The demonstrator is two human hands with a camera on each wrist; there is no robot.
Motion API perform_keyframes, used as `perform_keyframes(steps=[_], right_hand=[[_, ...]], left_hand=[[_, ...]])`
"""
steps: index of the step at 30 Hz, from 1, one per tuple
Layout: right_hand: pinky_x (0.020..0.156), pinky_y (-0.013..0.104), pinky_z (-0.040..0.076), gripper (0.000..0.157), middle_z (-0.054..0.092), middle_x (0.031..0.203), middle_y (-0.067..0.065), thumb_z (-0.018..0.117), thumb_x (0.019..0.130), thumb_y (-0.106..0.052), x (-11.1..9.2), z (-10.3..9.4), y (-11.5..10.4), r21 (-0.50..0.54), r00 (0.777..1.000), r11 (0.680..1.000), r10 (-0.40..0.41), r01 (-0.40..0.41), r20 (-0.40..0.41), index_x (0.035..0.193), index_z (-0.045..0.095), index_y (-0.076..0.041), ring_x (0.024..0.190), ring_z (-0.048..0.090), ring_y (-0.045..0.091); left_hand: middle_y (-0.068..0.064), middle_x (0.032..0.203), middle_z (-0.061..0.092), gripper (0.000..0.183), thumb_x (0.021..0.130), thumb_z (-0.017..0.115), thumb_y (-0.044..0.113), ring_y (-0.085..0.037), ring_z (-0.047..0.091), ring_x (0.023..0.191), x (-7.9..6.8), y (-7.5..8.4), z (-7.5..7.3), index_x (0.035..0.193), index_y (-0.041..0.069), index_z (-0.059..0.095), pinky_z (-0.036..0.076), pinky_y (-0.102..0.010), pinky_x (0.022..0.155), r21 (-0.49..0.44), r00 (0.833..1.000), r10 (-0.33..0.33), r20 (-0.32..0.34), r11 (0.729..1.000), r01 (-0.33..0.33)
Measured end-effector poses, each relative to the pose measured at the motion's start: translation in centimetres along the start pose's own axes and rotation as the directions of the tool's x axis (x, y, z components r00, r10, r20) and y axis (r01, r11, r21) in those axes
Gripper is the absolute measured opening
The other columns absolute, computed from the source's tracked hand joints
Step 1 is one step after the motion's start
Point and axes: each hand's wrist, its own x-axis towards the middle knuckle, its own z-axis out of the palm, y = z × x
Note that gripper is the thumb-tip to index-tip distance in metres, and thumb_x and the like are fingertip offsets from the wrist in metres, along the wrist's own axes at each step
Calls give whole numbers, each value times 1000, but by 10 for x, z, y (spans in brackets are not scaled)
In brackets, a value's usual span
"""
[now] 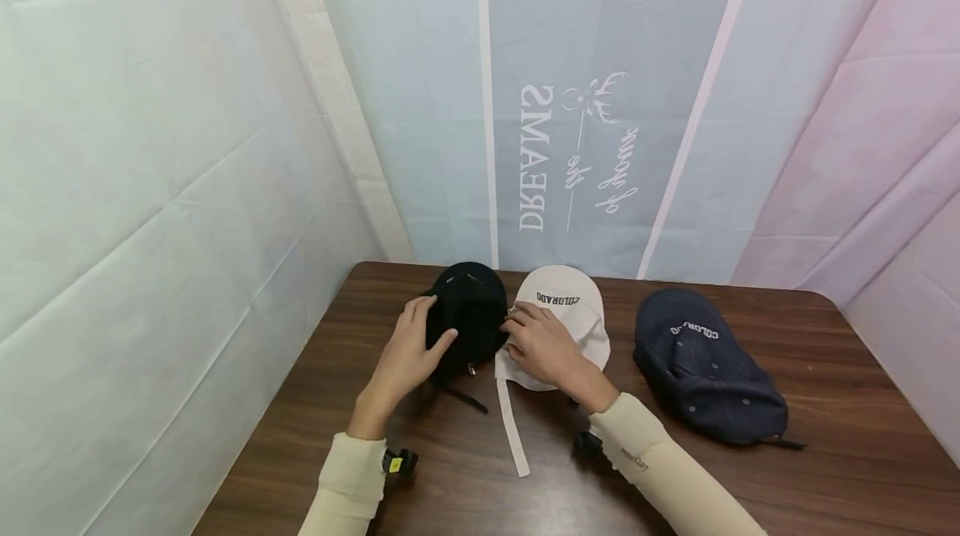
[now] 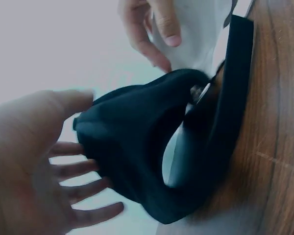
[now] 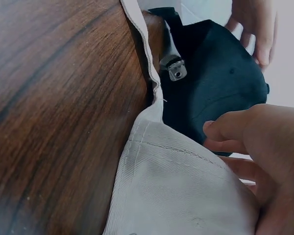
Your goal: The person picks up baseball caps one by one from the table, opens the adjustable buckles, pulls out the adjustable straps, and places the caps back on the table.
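Note:
A black cap [image 1: 468, 319] lies crown up toward the back left of the table, its strap and metal buckle [image 3: 177, 71] at the near side. My left hand [image 1: 411, 351] is at its left side, fingers spread and thumb over the crown; the left wrist view shows the fingers [image 2: 83, 181] straight beside the fabric. On the cap's other side is my right hand [image 1: 546, 344], its fingers loosely bent at the black fabric. That hand overlaps the white cap [image 1: 581, 315] lettered COLORADO, whose loose strap [image 1: 513, 432] trails toward the front.
A navy cap [image 1: 693, 365], also lettered COLORADO, lies on the right of the brown wooden table [image 1: 465, 494]. A printed cloth backdrop [image 1: 585, 27] hangs behind the back edge, and pale cloth walls [image 1: 135, 186] stand at both sides.

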Motion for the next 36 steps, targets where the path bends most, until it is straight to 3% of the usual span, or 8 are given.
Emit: perform_keyframes(steps=[3, 6, 9, 12, 26, 29, 36], right_hand=[[112, 54, 50, 21, 75, 124, 15, 82, 92, -13, -1, -1, 0, 24, 999, 1000, -13, 14, -39, 110, 78, -5, 135, 61, 41], [111, 55, 50, 20, 75, 124, 16, 82, 90, -10, -2, -1, 0, 45, 997, 999, -18, 21, -73, 109, 78, -5, 133, 62, 42], [111, 55, 50, 20, 75, 123, 15, 83, 90, -10, -4, -1, -1, 49, 995, 998, -20, 25, -95, 108, 78, -5, 133, 62, 41], [111, 53, 50, 19, 75, 122, 13, 85, 89, -11, -7, -2, -2, 41, 994, 999, -26, 30, -110, 107, 79, -6, 133, 62, 40], [110, 52, 50, 13, 76, 120, 10, 83, 90, -10, -25, -30, -4, 50, 982, 997, -43, 53, -182, 103, 80, -10, 129, 64, 37], [110, 52, 51, 14, 76, 116, 9, 84, 89, -9, -31, -35, -3, 43, 978, 997, -54, 64, -204, 102, 79, -9, 127, 65, 38], [109, 50, 53, 15, 76, 115, 4, 85, 89, -11, -50, -51, 0, 27, 979, 999, -20, 26, -200, 103, 79, -12, 127, 65, 33]], left_hand=[[-20, 163, 39, 70, 104, 72, 28, -41, 43, 149, 2, 3, 2, 161, 6, 39, 45, -60, 116, 38, 991, 78, -107, 996, -75], [-19, 162, 42, 66, 102, 74, 23, -41, 45, 147, 3, 6, 4, 160, 11, 45, 47, -60, 114, 82, 977, 144, -158, 988, -133], [-17, 161, 47, 58, 102, 73, 22, -41, 47, 147, 3, 7, 5, 156, 14, 53, 47, -61, 114, 113, 972, 179, -152, 980, -163], [-17, 158, 51, 49, 104, 72, 21, -41, 49, 145, 2, 7, 6, 151, 14, 59, 47, -61, 114, 115, 977, 172, -126, 981, -158], [-20, 153, 55, 41, 102, 72, 12, -41, 53, 140, 0, 12, 6, 142, 9, 66, 51, -59, 110, 101, 974, 193, -121, 978, -181], [-22, 151, 56, 33, 100, 72, 7, -40, 54, 139, 0, 16, 9, 133, 7, 71, 53, -56, 108, 90, 959, 232, -161, 971, -220], [-14, 132, 66, 18, 98, 67, -4, -34, 59, 129, 4, 34, 18, 109, 6, 78, 55, -49, 103, 59, 901, 344, -265, 938, -341]])
